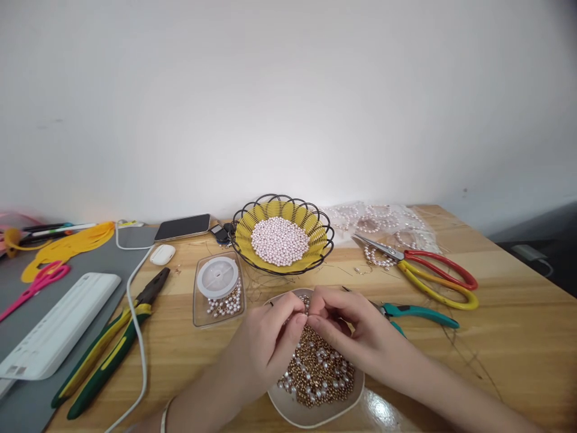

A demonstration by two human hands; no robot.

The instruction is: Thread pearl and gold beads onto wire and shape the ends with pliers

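My left hand [274, 334] and my right hand [356, 328] meet above a white bowl [288, 409]. Thumb and forefinger of each are pinched together, the fingertips almost touching. What lies between them is too small to make out. Gold beads [320, 394] mixed with white pearl beads fill the bowl below. Just behind my right hand are teal-handled pliers [419, 313], their jaws partly hidden. To the left of my left hand stands a clear plastic box [197, 313] holding a white spool [219, 276] and pearl beads.
Behind the bowl is a yellow basket [246, 240] of pinkish pearl beads. Red-and-yellow scissors [433, 276] lie at right beside bagged pearl strands [383, 219]. At left are green-yellow pliers [108, 355], a white cable [140, 343], a phone [183, 227] and a white power strip [63, 325].
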